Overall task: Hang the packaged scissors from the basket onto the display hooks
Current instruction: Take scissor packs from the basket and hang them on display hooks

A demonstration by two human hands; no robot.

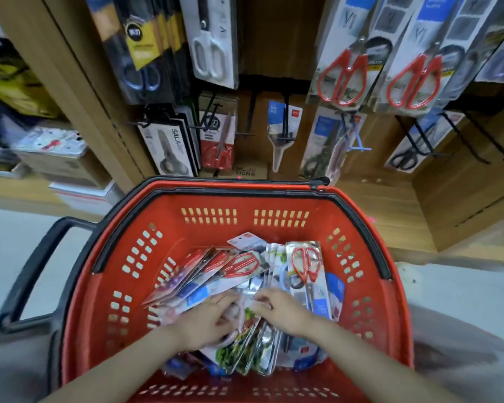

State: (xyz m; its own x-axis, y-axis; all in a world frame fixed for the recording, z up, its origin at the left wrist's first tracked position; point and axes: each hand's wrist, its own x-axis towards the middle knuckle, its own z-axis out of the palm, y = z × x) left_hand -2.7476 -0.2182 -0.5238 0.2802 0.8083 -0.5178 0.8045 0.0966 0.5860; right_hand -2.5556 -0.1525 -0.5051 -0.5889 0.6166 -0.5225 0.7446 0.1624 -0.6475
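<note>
Red plastic basket point(157, 216) walls ring both hands, so I judge the step in hand to be the pick: singling one pack out of the heap before any hanging. The left hand point(207, 318) has its fingers curled round a pack point(230, 340) with pale handle loops, right under its palm. The right hand point(282, 312), just beside it with fingertips nearly meeting, rests bent fingers on the packs' edges. Blur hides whether it pinches one.

The other packs point(216, 274) fan out beyond the left fingers and stand on edge beyond the right. They are flat glossy cards, several showing red-handled scissors, with green-printed ones lying back toward the wrists. They overlap closely and are likely slippery.

The next move probably calls for drawing one card clear without dragging its neighbours. Then its hang hole must be found and the card lifted up and away to the black hooks point(245, 134), far beyond both hands on the wooden wall.
</note>
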